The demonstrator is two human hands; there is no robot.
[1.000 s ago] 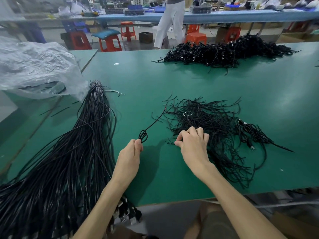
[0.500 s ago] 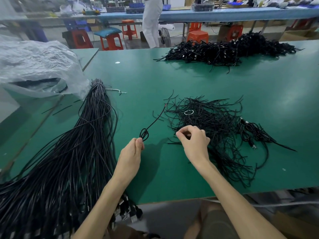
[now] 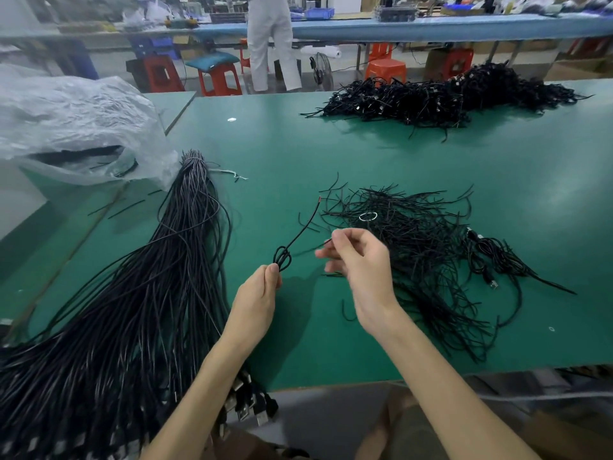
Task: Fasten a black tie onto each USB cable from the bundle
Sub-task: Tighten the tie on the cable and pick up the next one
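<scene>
The left hand [image 3: 257, 295] grips one USB cable [image 3: 282, 258] folded into a small coil. The loops stand out above the thumb and forefinger, and the loose end, red at its tip, rises toward the pile of ties [image 3: 414, 247]. The right hand [image 3: 360, 263], held just above the near edge of that pile, pinches a single black tie [image 3: 308, 250] between thumb and forefinger. The tie is blurred, but it points at the coil and stops just short of it. The bundle [image 3: 142, 293] of untied cables lies on the green tabletop [image 3: 497, 167] beside the left forearm, its plugs hanging over the near edge. A heap of cables [image 3: 447, 97], seemingly finished ones, sits at the far side. The step in hand looks like the fastening for this one cable: the tie is picked but not yet wrapped. The next move calls for laying the tie across the coil just above the left fingers, winding it round every strand and twisting the ends, with the left hand's grip stopping the loops from springing apart.
</scene>
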